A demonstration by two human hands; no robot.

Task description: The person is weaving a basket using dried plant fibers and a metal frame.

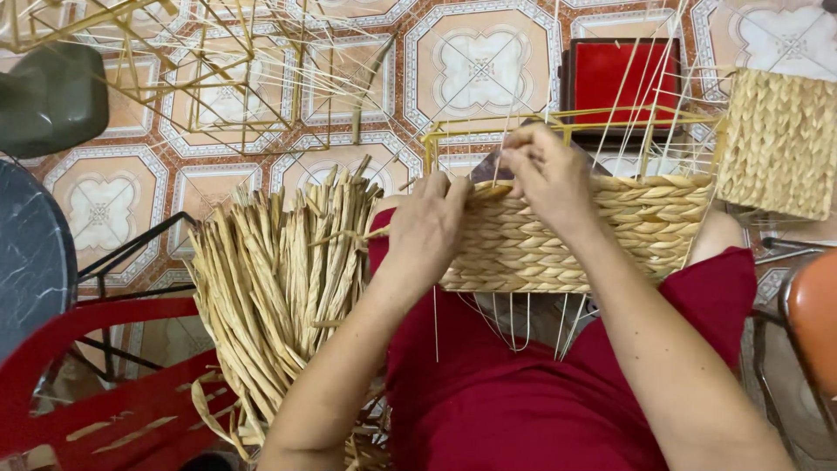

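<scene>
A half-woven straw basket (610, 235) on a yellow wire frame (567, 122) rests on my lap, over red clothing. My left hand (425, 228) presses against the basket's left end, fingers curled over the top woven row. My right hand (547, 174) pinches a straw strand at the upper edge of the weave, among thin upright stakes. Loose thin strands hang below the basket.
A bundle of dried straw strips (279, 288) leans on a red chair (113, 410) at my left. A finished woven basket (779, 144) stands at right, a red box (623, 74) behind, and bare wire frames (218, 78) lie on the tiled floor.
</scene>
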